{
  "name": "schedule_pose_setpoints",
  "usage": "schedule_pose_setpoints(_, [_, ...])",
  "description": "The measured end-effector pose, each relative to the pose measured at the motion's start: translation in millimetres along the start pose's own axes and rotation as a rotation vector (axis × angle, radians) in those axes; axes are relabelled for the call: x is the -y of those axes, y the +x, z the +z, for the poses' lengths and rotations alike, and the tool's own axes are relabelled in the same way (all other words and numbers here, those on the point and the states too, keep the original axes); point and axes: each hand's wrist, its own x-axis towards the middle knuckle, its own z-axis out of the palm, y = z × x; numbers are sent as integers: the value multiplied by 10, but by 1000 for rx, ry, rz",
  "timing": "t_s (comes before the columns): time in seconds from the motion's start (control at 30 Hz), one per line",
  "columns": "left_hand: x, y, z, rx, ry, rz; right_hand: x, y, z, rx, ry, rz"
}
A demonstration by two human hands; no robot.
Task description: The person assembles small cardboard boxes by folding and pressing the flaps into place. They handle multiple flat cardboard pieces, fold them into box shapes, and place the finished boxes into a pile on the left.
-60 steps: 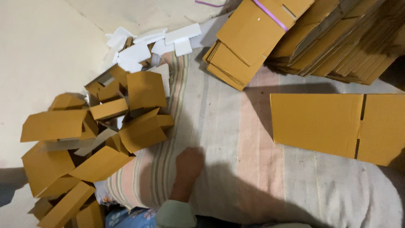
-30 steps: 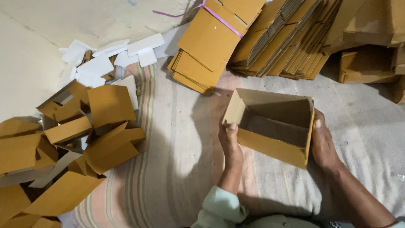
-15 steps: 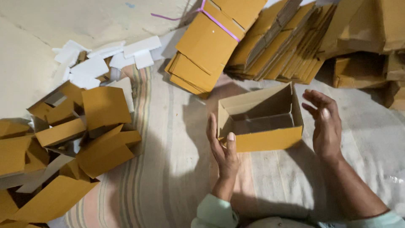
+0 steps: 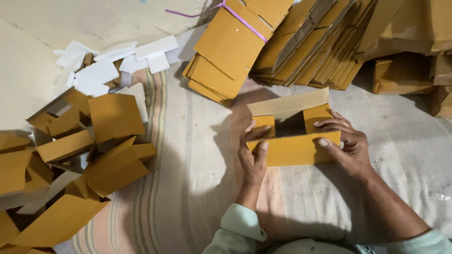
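I take the small cardboard box as my landmark — it sits half-folded on the striped cloth that covers the floor, a little right of the middle of my view. My left hand grips the box's left end: the thumb lies on the front panel and the fingers curl over the left inner flap, closed on the card. My right hand grips the right end the same way, thumb pressed on the top edge of the front panel, fingers bent over the right inner flap. The long rear flap stands open behind both hands, and the inside of the box shows dark between the two side flaps.

Beyond the box, up and to its left, lies a bundle of flat cardboard blanks tied with a purple band. Just right of that bundle, still behind the box, a long row of flat blanks leans stacked on edge. Well to the left of the box a loose heap of folded boxes spreads over the cloth's edge — behind that heap lie white card pieces. Near the bottom edge, below the box, pale green sleeves cover my forearms.
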Motion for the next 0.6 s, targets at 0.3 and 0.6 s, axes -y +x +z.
schedule_pose_setpoints(0.3, [193,126,19,1,-145,-250,582,250,68,-163,217,591])
schedule_pose_setpoints(0.6, [328,466,-140,255,-161,-175,422,532,94,-105,53,476])
